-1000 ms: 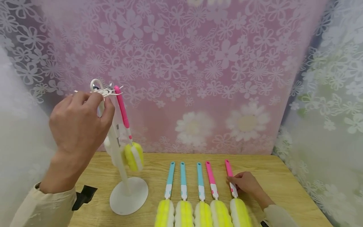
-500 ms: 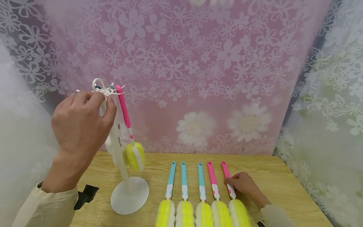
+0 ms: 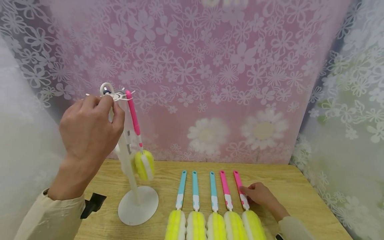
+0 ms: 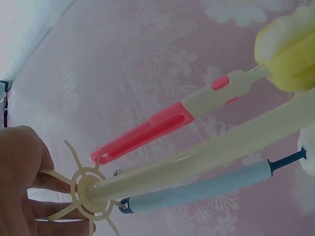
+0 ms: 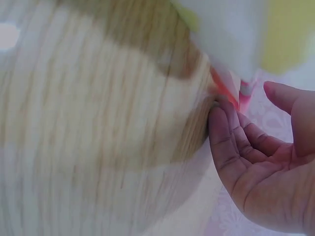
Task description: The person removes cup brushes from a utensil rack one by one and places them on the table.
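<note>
At the upper left, the fingers of my left hand point(image 3: 91, 130) grip the top of a white hanging stand point(image 4: 197, 160), by its ring of hooks. From one hook hangs a pink-handled sponge brush point(image 3: 133, 116) with a yellow and white head. A pale blue-handled brush point(image 4: 197, 192) hangs beside the pole in the left wrist view. My right hand point(image 3: 261, 195) holds the handle of the rightmost pink sponge brush point(image 3: 238, 181), which lies on the table. In the right wrist view, its fingertips point(image 5: 221, 110) are at the tabletop by the pink handle.
To the left of that brush lie another pink-handled brush point(image 3: 225, 185) and three blue-handled ones, such as the leftmost brush point(image 3: 181, 185), heads toward me. The stand's round base point(image 3: 138, 208) rests on the wooden table point(image 3: 270, 171). Behind hangs a flowered pink curtain point(image 3: 204, 83).
The right hand has shifted the rightmost brush's handle slightly left, closer to its neighbour. The stand and left hand appear a little further right in the head view.
</note>
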Demonstrator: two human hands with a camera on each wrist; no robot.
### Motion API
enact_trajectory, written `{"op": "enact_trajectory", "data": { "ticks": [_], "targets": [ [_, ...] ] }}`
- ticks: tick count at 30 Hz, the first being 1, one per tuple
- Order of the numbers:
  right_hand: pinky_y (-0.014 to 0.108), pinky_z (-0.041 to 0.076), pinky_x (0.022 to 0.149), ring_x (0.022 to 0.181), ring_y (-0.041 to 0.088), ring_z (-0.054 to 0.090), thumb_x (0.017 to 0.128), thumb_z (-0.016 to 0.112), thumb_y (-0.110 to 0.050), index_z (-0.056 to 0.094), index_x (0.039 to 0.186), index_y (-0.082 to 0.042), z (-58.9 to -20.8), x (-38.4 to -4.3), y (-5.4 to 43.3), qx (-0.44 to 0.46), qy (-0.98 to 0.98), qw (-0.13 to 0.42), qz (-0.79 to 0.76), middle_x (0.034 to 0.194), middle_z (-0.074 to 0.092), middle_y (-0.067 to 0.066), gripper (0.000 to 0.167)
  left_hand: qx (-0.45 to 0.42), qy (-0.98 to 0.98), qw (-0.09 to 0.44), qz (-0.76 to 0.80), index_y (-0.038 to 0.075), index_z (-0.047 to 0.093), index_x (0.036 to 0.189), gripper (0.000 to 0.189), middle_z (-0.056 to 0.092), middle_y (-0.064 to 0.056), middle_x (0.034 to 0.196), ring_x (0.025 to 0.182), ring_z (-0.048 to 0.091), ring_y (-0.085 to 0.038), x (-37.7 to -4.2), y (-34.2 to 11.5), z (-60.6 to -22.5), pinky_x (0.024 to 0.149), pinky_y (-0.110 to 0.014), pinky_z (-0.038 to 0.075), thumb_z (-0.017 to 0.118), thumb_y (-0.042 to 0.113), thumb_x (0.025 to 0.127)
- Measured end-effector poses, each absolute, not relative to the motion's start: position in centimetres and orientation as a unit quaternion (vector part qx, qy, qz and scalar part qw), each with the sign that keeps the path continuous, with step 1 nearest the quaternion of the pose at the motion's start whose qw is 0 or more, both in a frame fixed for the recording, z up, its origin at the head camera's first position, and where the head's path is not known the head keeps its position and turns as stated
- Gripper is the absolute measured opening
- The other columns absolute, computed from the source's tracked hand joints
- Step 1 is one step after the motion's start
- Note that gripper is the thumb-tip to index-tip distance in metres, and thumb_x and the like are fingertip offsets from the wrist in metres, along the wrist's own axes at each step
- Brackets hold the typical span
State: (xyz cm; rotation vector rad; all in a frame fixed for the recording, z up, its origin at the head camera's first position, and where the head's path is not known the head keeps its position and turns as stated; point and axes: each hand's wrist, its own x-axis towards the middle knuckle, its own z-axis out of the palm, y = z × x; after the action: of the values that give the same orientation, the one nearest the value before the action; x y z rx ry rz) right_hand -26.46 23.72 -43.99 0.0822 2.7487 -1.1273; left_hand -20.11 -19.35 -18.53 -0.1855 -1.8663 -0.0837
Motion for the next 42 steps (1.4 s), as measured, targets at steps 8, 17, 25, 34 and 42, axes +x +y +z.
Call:
{"op": "enact_trajectory", "data": {
  "ticks": [8,17,25,34,42],
  "targets": [
    [0.033,0.049,0.060,0.064,0.018,0.056,0.097,0.051,-0.034,0.063,0.088,0.005,-43.2,-26.1,25.8,0.024,0.917,0.081,-0.389,0.072,0.061,0.007,0.042,-0.092,-0.820,0.563,-0.050,-0.001,0.063,0.094,0.025,0.062,-0.025,0.079,0.062,0.051,-0.044,-19.8,-19.7,-18.2,0.058,-0.053,0.042,0.044,0.014,0.089],
    [0.037,0.050,0.065,0.072,0.021,0.058,0.097,0.051,-0.039,0.064,0.099,0.005,-41.4,-25.7,26.2,0.015,0.907,0.071,-0.414,0.082,0.064,0.008,0.046,-0.107,-0.842,0.526,-0.054,0.001,0.070,0.106,0.034,0.067,-0.024,0.099,0.092,0.056,-0.046,-19.2,-20.1,-18.0,0.081,-0.059,0.044,0.044,0.006,0.085],
    [0.039,0.053,0.071,0.086,0.026,0.063,0.097,0.052,-0.037,0.065,0.107,0.002,-39.0,-25.0,23.7,-0.054,0.913,0.028,-0.403,0.092,0.066,0.007,0.042,-0.106,-0.844,0.522,-0.058,0.001,0.070,0.104,0.036,0.062,-0.027,0.101,0.099,0.050,-0.047,-18.8,-20.5,-17.9,0.080,-0.059,0.042,0.044,-0.002,0.079],
    [0.037,0.053,0.081,0.093,0.020,0.064,0.098,0.051,-0.036,0.066,0.109,-0.005,-35.8,-24.1,18.6,-0.160,0.884,-0.004,-0.439,0.098,0.067,0.003,0.036,-0.101,-0.826,0.552,-0.061,0.001,0.073,0.092,0.036,0.065,-0.022,0.086,0.079,0.053,-0.045,-18.7,-20.4,-17.8,0.064,-0.054,0.045,0.043,0.020,0.087],
    [0.036,0.052,0.080,0.091,0.015,0.062,0.097,0.051,-0.040,0.065,0.113,-0.013,-32.7,-23.5,11.3,-0.221,0.850,-0.019,-0.478,0.099,0.066,-0.002,0.034,-0.070,-0.815,0.573,-0.052,0.004,0.074,0.089,0.046,0.062,-0.020,0.077,0.068,0.051,-0.043,-19.2,-19.8,-17.6,0.055,-0.052,0.042,0.047,0.041,0.091]
  ]
}}
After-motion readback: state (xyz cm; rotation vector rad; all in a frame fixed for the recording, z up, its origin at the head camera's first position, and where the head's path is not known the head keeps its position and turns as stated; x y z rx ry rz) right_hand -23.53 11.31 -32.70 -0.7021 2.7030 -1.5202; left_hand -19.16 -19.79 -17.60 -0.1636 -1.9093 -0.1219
